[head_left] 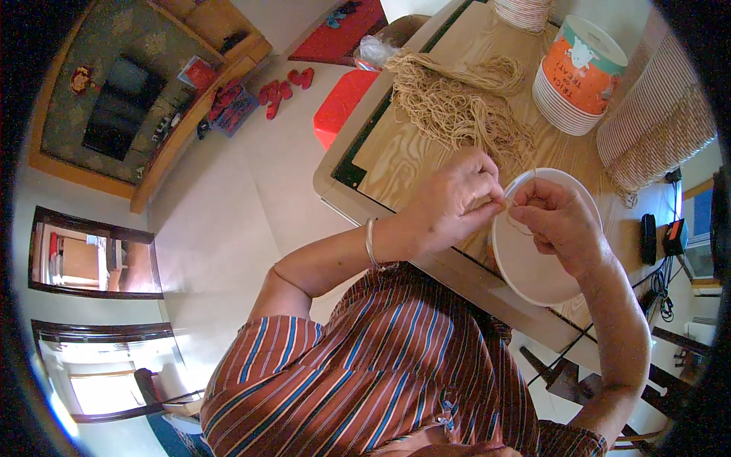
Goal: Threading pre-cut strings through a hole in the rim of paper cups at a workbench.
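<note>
Two hands (457, 202), one white bowl (533, 266)

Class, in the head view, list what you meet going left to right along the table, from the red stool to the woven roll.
Red stool → pile of tan cord → left hand → right hand over the white plate → woven roll.

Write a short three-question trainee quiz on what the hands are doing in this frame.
1. True or false: both hands pinch the same tan cord.
2. What lies under the right hand? A) white paper plate B) red stool C) black charger
3. Where does the loose bundle of cord lie relative to the hands?

Key:
1. True: left hand and right-hand fingers meet on it.
2. A, the white paper plate.
3. Farther up the wooden table, beyond the left hand.
</note>
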Action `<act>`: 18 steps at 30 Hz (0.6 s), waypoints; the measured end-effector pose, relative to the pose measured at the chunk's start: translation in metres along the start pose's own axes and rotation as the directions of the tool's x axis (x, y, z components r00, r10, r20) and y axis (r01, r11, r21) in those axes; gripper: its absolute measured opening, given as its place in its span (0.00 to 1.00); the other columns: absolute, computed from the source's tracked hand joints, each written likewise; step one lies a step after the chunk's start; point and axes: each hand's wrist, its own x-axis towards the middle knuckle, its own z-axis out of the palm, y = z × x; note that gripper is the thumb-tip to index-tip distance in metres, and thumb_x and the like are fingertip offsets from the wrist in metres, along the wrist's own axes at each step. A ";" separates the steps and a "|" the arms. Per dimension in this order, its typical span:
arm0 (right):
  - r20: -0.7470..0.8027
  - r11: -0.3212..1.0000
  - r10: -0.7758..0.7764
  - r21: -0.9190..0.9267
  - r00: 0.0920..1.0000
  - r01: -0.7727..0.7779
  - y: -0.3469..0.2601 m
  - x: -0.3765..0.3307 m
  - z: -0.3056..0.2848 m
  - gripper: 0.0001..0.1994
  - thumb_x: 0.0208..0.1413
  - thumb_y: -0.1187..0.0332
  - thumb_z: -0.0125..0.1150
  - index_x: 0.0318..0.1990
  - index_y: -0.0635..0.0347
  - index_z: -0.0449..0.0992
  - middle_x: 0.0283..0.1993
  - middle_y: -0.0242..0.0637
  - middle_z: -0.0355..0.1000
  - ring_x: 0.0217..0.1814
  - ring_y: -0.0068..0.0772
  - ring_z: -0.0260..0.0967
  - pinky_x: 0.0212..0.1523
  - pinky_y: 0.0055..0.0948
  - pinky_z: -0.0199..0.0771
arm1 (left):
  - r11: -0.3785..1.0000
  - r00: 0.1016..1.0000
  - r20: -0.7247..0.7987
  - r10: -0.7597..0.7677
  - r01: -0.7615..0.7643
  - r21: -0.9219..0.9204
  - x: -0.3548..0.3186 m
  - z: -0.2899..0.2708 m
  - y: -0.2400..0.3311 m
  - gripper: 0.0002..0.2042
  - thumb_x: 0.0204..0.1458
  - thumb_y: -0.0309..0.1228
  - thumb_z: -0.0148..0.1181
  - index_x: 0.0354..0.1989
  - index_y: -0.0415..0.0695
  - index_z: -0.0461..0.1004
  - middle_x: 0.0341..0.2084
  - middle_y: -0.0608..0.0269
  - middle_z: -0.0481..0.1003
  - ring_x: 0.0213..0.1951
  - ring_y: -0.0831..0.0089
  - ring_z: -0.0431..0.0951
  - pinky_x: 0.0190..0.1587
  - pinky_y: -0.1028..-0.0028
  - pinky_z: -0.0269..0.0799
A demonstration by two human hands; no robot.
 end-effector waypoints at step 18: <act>-0.076 0.997 0.046 -0.060 0.996 -0.050 -0.004 -0.001 0.002 0.05 0.55 0.63 0.63 0.34 0.52 0.78 0.22 0.20 0.65 0.17 0.11 0.55 0.14 0.15 0.53 | 0.956 0.978 -0.008 0.209 -0.203 0.211 0.007 0.001 0.000 0.09 0.46 0.23 0.65 0.34 0.45 0.73 0.37 0.59 0.68 0.43 0.60 0.71 0.46 0.66 0.69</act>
